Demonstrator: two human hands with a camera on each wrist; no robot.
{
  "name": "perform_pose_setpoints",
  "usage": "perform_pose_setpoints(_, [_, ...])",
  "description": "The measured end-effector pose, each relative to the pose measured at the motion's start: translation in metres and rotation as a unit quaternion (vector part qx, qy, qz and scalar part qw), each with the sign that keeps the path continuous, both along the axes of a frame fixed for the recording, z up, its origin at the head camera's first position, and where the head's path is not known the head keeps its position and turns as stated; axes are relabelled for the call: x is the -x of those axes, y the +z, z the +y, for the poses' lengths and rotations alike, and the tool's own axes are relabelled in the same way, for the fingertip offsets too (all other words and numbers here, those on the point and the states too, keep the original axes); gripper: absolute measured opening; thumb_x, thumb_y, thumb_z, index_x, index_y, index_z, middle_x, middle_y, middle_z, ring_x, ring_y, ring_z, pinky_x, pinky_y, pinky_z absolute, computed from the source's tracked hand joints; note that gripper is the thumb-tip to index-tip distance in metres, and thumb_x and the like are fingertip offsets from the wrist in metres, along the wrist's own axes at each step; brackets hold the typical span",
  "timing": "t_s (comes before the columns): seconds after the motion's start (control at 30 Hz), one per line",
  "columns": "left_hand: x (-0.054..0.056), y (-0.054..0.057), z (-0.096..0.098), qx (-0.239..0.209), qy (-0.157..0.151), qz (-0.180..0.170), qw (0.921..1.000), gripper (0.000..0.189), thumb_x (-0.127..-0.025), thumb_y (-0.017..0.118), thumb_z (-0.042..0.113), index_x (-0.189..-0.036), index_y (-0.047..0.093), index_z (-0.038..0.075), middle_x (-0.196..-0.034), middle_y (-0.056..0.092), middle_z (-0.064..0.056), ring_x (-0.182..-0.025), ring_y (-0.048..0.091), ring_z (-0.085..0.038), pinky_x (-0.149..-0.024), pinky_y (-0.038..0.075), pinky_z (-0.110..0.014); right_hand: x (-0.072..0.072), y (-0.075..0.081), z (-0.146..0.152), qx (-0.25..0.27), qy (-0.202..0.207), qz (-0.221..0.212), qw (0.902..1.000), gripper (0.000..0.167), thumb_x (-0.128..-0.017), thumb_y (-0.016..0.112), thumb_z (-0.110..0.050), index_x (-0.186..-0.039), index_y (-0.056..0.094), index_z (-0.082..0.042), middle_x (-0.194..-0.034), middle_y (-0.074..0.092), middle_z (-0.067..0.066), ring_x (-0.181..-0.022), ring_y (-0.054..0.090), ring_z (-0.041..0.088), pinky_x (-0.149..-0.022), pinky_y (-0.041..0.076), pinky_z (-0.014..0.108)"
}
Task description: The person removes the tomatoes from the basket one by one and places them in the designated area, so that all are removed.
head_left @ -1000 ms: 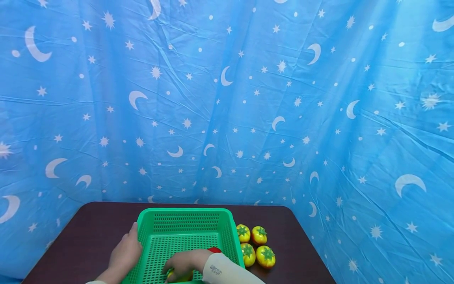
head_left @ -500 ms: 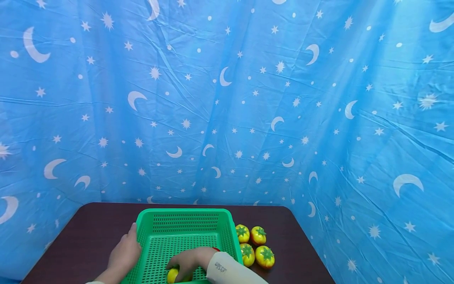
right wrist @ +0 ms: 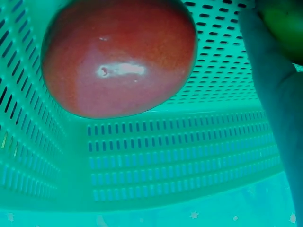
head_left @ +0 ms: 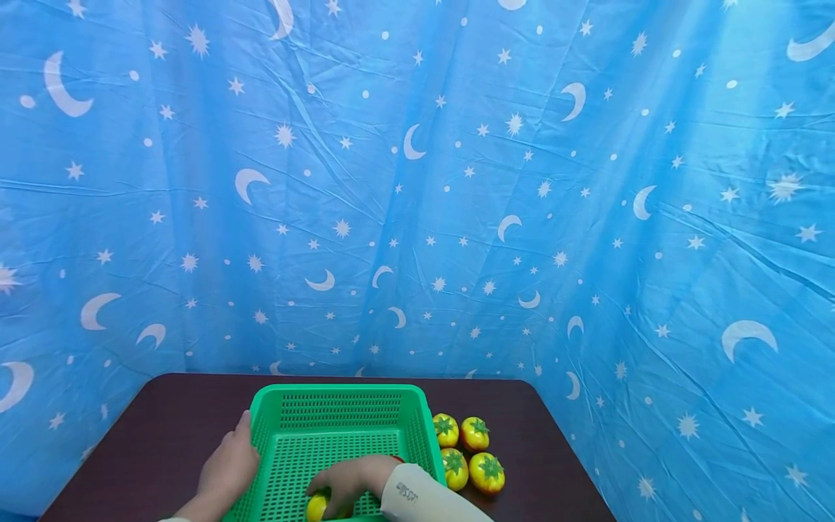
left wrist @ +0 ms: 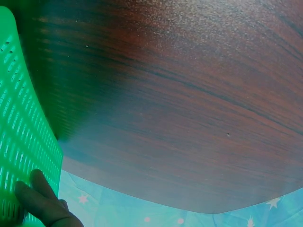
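A green plastic basket (head_left: 339, 389) with slotted walls stands on the table. My left hand (head_left: 228, 464) holds its left side; in the left wrist view, fingers (left wrist: 40, 201) lie against the outer wall. Inside the basket, near its front, my right hand (head_left: 349, 482) grips a yellow tomato (head_left: 316, 507) from above. Most of that tomato is hidden under the hand; a yellow-green edge (right wrist: 286, 28) of it shows in the right wrist view. A red tomato (right wrist: 118, 61) sits in the basket close to the right hand, almost wholly covered by the right arm in the head view.
Several yellow-and-red tomatoes (head_left: 487, 473) with green star-shaped tops stand together on the table, just right of the basket. The dark brown table (head_left: 163, 428) has rounded far corners. A blue curtain (head_left: 391, 181) with moons and stars hangs behind and at the right.
My right hand has shifted slightly to the right with the yellow tomato, and more of its yellow side shows. The left hand and the basket have hardly moved.
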State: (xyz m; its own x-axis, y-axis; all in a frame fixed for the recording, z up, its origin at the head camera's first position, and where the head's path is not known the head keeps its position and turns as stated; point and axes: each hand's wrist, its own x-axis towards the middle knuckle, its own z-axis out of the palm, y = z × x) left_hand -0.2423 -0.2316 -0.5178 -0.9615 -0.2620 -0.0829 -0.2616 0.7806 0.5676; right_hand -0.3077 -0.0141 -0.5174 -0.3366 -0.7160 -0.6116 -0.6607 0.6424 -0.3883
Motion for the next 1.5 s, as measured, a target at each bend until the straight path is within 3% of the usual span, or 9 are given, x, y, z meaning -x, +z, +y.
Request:
perform_pose_setpoints(0.1, [0.0, 0.0, 0.0, 0.0, 0.001, -0.002, 1.0, 0.072, -0.094, 0.048, 0.002, -0.155, 0.012, -0.012, -0.13, 0.049, -0.039, -0.11, 0.057, -0.051, -0.075, 0.053, -0.053, 0.024, -0.039, -0.002, 0.008, 0.014, 0.036, 0.9992, 0.05, -0.097, 0.064, -0.033, -0.145, 0.05, -0.03, -0.135, 0.056, -0.017, -0.108, 0.053, -0.003, -0.091, 0.049, 0.023])
perform_pose_setpoints(0.17, [0.001, 0.0, 0.0, -0.001, 0.0, -0.002, 1.0, 0.071, -0.095, 0.048, 0.002, -0.155, 0.012, -0.012, -0.131, 0.049, -0.039, -0.11, 0.057, -0.05, -0.074, 0.052, -0.052, 0.033, -0.054, -0.002, 0.016, 0.014, 0.05, 0.9985, 0.049, -0.096, 0.064, -0.039, -0.143, 0.05, -0.034, -0.132, 0.056, -0.019, -0.106, 0.053, -0.003, -0.089, 0.05, 0.025])
perform_pose_setpoints(0.27, [0.001, 0.0, 0.0, -0.003, -0.002, -0.002, 1.0, 0.071, -0.095, 0.048, 0.002, -0.155, 0.012, -0.012, -0.13, 0.049, -0.039, -0.106, 0.059, -0.048, -0.072, 0.052, -0.05, 0.021, -0.031, 0.002, 0.031, 0.007, 0.042, 0.9986, 0.047, -0.096, 0.066, -0.035, -0.141, 0.054, -0.03, -0.131, 0.059, -0.017, -0.105, 0.054, -0.003, -0.087, 0.05, 0.023])
perform_pose_setpoints(0.43, [0.0, 0.0, -0.001, -0.007, -0.004, -0.004, 1.0, 0.07, -0.095, 0.046, 0.001, -0.154, 0.012, -0.013, -0.129, 0.05, -0.039, -0.101, 0.061, -0.046, -0.068, 0.052, -0.047, -0.014, 0.03, 0.011, 0.054, 0.011, 0.054, 0.997, 0.045, -0.096, 0.066, -0.021, -0.14, 0.057, -0.018, -0.131, 0.061, -0.011, -0.105, 0.052, -0.003, -0.088, 0.048, 0.017])
perform_pose_setpoints(0.67, [-0.001, 0.001, 0.0, -0.009, -0.002, -0.003, 1.0, 0.07, -0.095, 0.045, 0.001, -0.155, 0.012, -0.012, -0.128, 0.049, -0.039, -0.098, 0.062, -0.044, -0.067, 0.051, -0.046, -0.018, 0.051, 0.022, 0.086, -0.015, 0.072, 0.9936, 0.048, -0.093, 0.07, -0.023, -0.139, 0.058, -0.018, -0.128, 0.062, -0.011, -0.101, 0.05, -0.002, -0.085, 0.047, 0.017])
perform_pose_setpoints(0.8, [-0.001, 0.001, 0.0, -0.01, -0.002, -0.007, 0.9999, 0.07, -0.095, 0.046, 0.001, -0.155, 0.011, -0.012, -0.128, 0.05, -0.039, -0.097, 0.062, -0.042, -0.066, 0.051, -0.045, -0.016, 0.065, 0.032, 0.103, -0.039, 0.085, 0.9903, 0.051, -0.092, 0.071, -0.026, -0.141, 0.057, -0.023, -0.135, 0.058, -0.012, -0.108, 0.05, 0.0, -0.086, 0.049, 0.019])
perform_pose_setpoints(0.9, [-0.001, 0.001, 0.0, -0.011, -0.002, -0.009, 0.9999, 0.071, -0.095, 0.047, 0.001, -0.155, 0.01, -0.012, -0.127, 0.05, -0.039, -0.1, 0.061, -0.045, -0.068, 0.052, -0.047, -0.012, 0.074, 0.04, 0.124, -0.058, 0.097, 0.9858, 0.053, -0.09, 0.072, -0.027, -0.141, 0.057, -0.024, -0.138, 0.057, -0.012, -0.112, 0.049, 0.001, -0.087, 0.05, 0.02])
perform_pose_setpoints(1.17, [-0.001, 0.001, -0.001, -0.009, -0.004, -0.005, 0.9999, 0.071, -0.095, 0.048, 0.002, -0.154, 0.012, -0.013, -0.123, 0.053, -0.038, -0.097, 0.062, -0.043, -0.068, 0.052, -0.048, -0.006, 0.092, 0.068, 0.165, -0.094, 0.121, 0.9742, 0.054, -0.088, 0.075, -0.027, -0.14, 0.058, -0.024, -0.132, 0.058, -0.009, -0.106, 0.048, 0.0, -0.08, 0.05, 0.019])
perform_pose_setpoints(1.5, [-0.002, 0.001, -0.001, -0.01, -0.006, -0.001, 0.9999, 0.071, -0.095, 0.048, 0.002, -0.154, 0.011, -0.013, -0.128, 0.05, -0.039, -0.102, 0.061, -0.046, -0.071, 0.052, -0.05, -0.01, 0.112, 0.105, 0.203, -0.126, 0.144, 0.9603, 0.054, -0.087, 0.075, -0.028, -0.139, 0.059, -0.024, -0.138, 0.057, -0.007, -0.114, 0.049, 0.004, -0.085, 0.051, 0.019])
